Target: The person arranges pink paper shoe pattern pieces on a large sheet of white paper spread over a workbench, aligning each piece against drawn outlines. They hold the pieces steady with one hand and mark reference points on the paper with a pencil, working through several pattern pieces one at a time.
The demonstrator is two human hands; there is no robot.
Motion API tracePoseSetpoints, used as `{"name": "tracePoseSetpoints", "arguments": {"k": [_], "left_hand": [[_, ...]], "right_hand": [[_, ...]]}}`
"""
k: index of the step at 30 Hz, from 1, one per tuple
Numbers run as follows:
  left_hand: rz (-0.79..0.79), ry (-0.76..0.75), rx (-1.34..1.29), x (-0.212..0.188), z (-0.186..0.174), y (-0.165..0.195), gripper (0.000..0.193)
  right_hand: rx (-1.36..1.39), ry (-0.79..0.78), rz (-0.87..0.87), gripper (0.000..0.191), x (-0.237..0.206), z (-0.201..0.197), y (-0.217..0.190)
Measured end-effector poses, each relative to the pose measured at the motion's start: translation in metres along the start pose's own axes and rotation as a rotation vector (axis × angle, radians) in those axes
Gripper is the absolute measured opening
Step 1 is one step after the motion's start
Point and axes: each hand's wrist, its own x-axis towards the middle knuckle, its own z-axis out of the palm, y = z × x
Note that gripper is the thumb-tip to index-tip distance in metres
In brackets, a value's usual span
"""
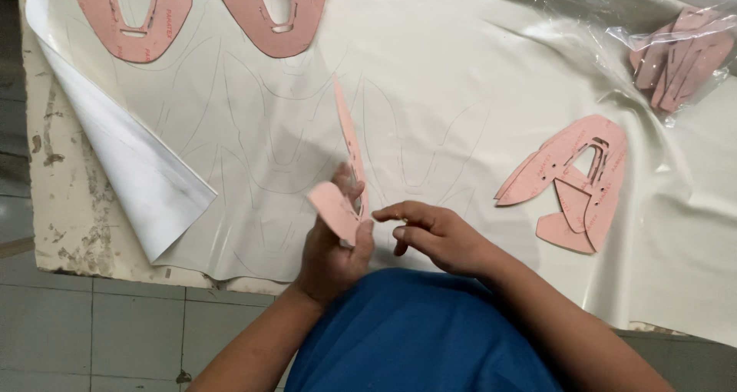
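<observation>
Single view only, head-mounted, so nothing to overlap with. Camera sat above the person's chest and looked steeply down and forward over the blue shirt (414, 338) onto the worktable (69, 215). Close range: hands filled the lower centre. Table's near left corner and floor tiles (115, 330) were in frame; far edge was cropped.

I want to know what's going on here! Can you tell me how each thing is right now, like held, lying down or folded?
Left hand: shut on pink templates.
Pink templates: held edge-up above the sheet.
Right hand: empty, fingers curled beside the left hand.
Cream sheet: spread out, traced outlines, left corner folded over.
Pile of pink templates: lying loose on the sheet.
Bagged templates: inside clear plastic.
</observation>
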Motion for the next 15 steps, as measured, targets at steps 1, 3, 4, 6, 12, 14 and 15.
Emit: {"name": "tracePoseSetpoints", "arguments": {"k": [1,3,4,6,12,14,15], "left_hand": [[-0.094,0.026,-0.134,0.002,-0.003,0.003,0.067],[-0.283,0.076,-0.4,0.008,-0.008,0.008,0.068],[-0.403,0.049,-0.555,0.013,-0.01,0.009,0.069],[-0.64,-0.009,-0.862,0.03,-0.013,0.005,0.073],[-0.448,0.011,-0.454,0.083,0.018,-0.024,0.087],[-0.304,-0.024,0.087,0.1,0.019,-0.039,0.079],[-0.222,-0.039,0.356,0.112,0.019,-0.047,0.076]], "right_hand": [[-0.044,0.126,0.081,0.046,0.005,0.0,-0.002],[-0.082,0.316,0.166,0.047,0.012,-0.006,-0.004],[-0.076,0.383,0.172,0.048,0.016,-0.015,-0.005],[0.03,0.474,0.147,0.046,0.023,-0.032,-0.003],[0.197,0.664,0.102,0.023,0.052,-0.093,-0.009],[0.196,0.735,0.096,0.018,0.062,-0.11,-0.018],[0.181,0.764,0.092,0.018,0.066,-0.115,-0.023]]}}
